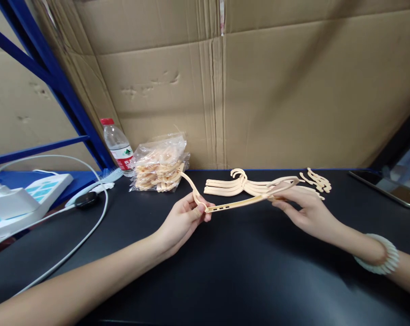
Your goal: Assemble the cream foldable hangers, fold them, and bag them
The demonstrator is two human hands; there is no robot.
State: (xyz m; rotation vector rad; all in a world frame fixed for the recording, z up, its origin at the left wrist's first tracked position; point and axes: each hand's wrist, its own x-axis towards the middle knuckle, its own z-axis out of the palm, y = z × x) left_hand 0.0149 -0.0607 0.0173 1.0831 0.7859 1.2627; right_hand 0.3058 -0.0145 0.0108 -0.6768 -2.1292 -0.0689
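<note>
A cream plastic hanger [240,203] is held out between both hands, with slots showing along its left arm. My left hand [181,222] is closed on that arm's left end, thumb and fingers pinching it together with a slim curved strip [191,183] that rises up and left. My right hand [307,210] is closed round the hanger's other side, near a curved part; its fingers are partly hidden. Just behind lies a stack of similar hangers [221,186], hooks to the back. Several small loose curved pieces [318,181] lie beyond my right hand.
Clear plastic bags of cream pieces [160,165] stand at the back left, beside a red-capped bottle [115,142]. A white power strip [44,194] and cable [105,208] lie left. A dark flat device [390,188] lies right. Cardboard [293,90] walls the black table's back.
</note>
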